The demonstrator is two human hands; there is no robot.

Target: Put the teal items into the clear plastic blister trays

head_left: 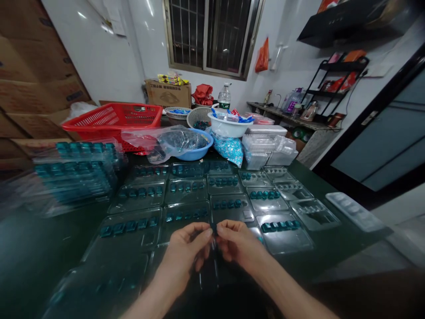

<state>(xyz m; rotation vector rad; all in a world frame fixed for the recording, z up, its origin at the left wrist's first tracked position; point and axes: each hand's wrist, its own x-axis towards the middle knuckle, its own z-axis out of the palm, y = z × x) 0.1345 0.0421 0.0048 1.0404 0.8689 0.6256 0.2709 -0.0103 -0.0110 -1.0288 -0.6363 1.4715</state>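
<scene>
My left hand (189,246) and my right hand (237,241) meet fingertip to fingertip over the near middle of the table. Both are closed in a pinch. Whatever lies between the fingertips is small, dark and mostly hidden. Beneath and around them lie rows of clear plastic trays, many with a row of teal glossy pieces. A tray with teal pieces (132,225) is left of my hands, and another row of teal pieces (280,226) is to the right. Just beyond my fingers sits a tray with teal pieces (227,204).
Stacked filled trays (76,177) stand at the left. Behind are a red basket (116,117), a blue basin (195,153), a white bowl (229,128), a blue patterned bag (229,148) and stacked clear trays (265,148). One tray (353,212) lies at the table's right edge.
</scene>
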